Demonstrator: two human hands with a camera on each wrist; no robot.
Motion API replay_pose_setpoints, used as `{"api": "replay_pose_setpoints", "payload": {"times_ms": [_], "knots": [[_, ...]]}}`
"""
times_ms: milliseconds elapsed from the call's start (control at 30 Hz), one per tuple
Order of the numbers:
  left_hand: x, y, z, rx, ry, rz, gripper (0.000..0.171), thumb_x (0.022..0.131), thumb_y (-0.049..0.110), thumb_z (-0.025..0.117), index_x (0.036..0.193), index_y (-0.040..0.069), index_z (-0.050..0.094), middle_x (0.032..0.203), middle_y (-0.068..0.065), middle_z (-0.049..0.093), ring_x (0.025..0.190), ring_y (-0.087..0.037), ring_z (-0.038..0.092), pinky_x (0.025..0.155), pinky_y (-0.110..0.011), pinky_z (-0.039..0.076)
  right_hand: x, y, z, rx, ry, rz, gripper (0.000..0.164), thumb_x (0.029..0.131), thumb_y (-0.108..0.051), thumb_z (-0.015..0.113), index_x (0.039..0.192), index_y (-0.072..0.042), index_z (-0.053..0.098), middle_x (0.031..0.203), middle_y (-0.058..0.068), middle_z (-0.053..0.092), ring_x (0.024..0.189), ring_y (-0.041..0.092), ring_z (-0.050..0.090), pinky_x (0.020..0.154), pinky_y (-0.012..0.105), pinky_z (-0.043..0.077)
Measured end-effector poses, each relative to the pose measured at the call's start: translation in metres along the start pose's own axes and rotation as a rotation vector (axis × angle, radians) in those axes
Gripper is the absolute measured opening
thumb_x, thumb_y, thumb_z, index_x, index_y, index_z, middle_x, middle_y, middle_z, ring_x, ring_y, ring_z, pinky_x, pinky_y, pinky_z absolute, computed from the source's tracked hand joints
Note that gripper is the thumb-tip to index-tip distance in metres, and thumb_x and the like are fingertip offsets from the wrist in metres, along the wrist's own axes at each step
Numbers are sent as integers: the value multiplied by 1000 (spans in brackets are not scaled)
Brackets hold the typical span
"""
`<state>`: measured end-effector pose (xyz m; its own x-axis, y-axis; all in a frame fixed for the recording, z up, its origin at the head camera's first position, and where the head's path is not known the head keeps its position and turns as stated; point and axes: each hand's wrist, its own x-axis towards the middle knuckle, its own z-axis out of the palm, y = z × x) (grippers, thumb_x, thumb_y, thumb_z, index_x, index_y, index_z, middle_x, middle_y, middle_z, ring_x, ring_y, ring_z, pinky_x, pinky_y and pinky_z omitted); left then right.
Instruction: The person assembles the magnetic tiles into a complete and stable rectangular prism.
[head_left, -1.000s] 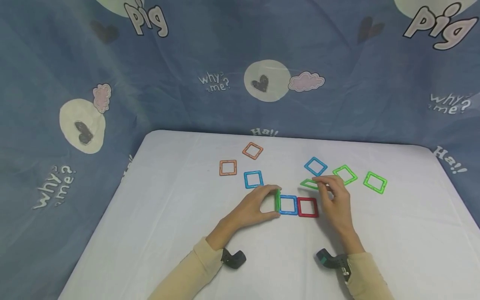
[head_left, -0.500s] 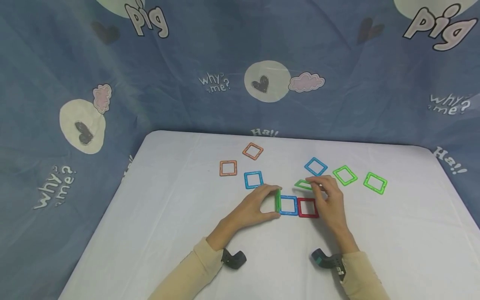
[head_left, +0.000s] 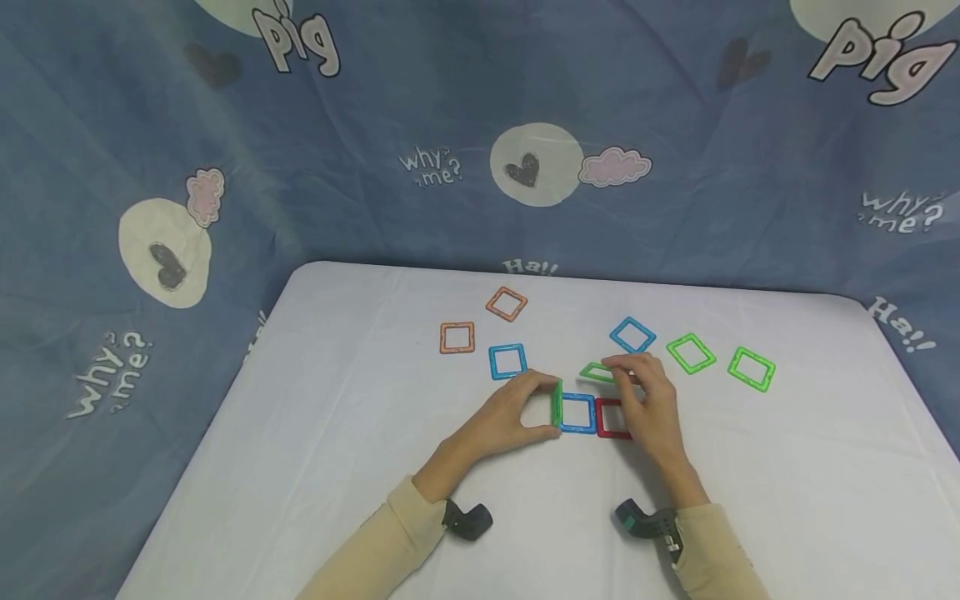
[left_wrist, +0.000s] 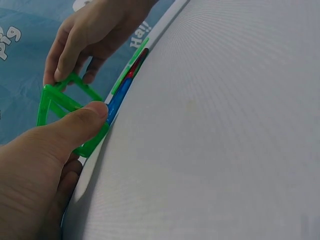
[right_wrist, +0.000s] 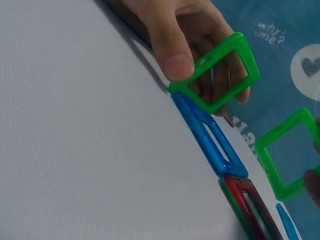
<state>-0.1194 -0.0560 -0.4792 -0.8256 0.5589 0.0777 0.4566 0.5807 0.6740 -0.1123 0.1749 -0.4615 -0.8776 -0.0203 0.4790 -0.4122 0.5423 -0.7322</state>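
My left hand point(head_left: 498, 421) holds a green square magnetic tile point(head_left: 557, 404) on edge between thumb and fingers, against the left side of a flat blue magnetic tile point(head_left: 577, 430). A red magnetic tile point(head_left: 602, 418) lies joined to the blue one's right side, partly hidden by my right hand point(head_left: 651, 404). That right hand pinches a second green magnetic tile point(head_left: 597, 380) by its right part, tilted and raised behind the blue and red pair. In the right wrist view, this second green tile point(right_wrist: 270, 167) stands apart from the one point(right_wrist: 227, 96) in my left hand.
Two orange tiles point(head_left: 457, 350) and a blue tile point(head_left: 508, 376) lie back left on the white table point(head_left: 315, 400). Back right lie another blue tile point(head_left: 621, 328) and two green tiles point(head_left: 738, 375). A blue printed cloth point(head_left: 360, 208) hangs behind.
My right hand has moved left with its green tile, toward the standing green tile, and now covers part of the red tile. My left hand has stayed in place.
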Motion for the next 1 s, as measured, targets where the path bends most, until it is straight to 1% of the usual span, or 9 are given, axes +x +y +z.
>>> {"api": "replay_pose_setpoints", "payload": {"times_ms": [400, 533, 667, 767, 867, 1000], "knots": [[0, 1, 1, -9, 18, 10, 66, 80, 42, 72, 137, 23, 43, 134, 7, 51, 126, -9, 48, 108, -29, 41, -1, -1, 4, 20, -3, -15, 20, 91, -1, 58, 105, -11, 68, 101, 4, 65, 102, 12, 52, 83, 3, 43], [-1, -1, 0, -18, 28, 12, 66, 80, 40, 74, 136, 23, 44, 132, 8, 52, 125, -9, 49, 107, -29, 42, -1, -1, 6, 20, -33, -12, 18, 93, -4, 56, 105, -10, 68, 103, 4, 65, 104, 10, 52, 84, 5, 43], [1, -2, 0, -22, 35, 23, 66, 79, 40, 74, 136, 23, 44, 131, 8, 52, 124, -8, 50, 107, -28, 42, -1, 0, 7, 10, -48, -2, 18, 93, -4, 56, 105, -12, 68, 104, 2, 64, 106, 9, 52, 84, 6, 44], [2, -2, 1, -22, 37, 29, 66, 79, 40, 74, 135, 22, 44, 131, 8, 52, 124, -8, 50, 107, -27, 41, -1, 0, 7, 13, -61, 11, 19, 93, -4, 56, 105, -13, 68, 104, 0, 63, 105, 10, 53, 83, 8, 46], [2, -2, 2, -21, 38, 29, 66, 79, 41, 74, 136, 22, 44, 132, 7, 52, 125, -9, 50, 107, -28, 41, -2, -1, 7, 11, -81, 30, 18, 93, -5, 56, 104, -14, 68, 103, -2, 62, 103, 7, 55, 82, 11, 48], [2, -2, 1, -21, 35, 29, 66, 79, 41, 74, 135, 21, 44, 132, 7, 52, 124, -9, 50, 107, -28, 41, -3, 0, 7, 3, -98, 34, 18, 93, -6, 57, 105, -15, 67, 102, -4, 62, 101, 6, 56, 82, 13, 50]]}}
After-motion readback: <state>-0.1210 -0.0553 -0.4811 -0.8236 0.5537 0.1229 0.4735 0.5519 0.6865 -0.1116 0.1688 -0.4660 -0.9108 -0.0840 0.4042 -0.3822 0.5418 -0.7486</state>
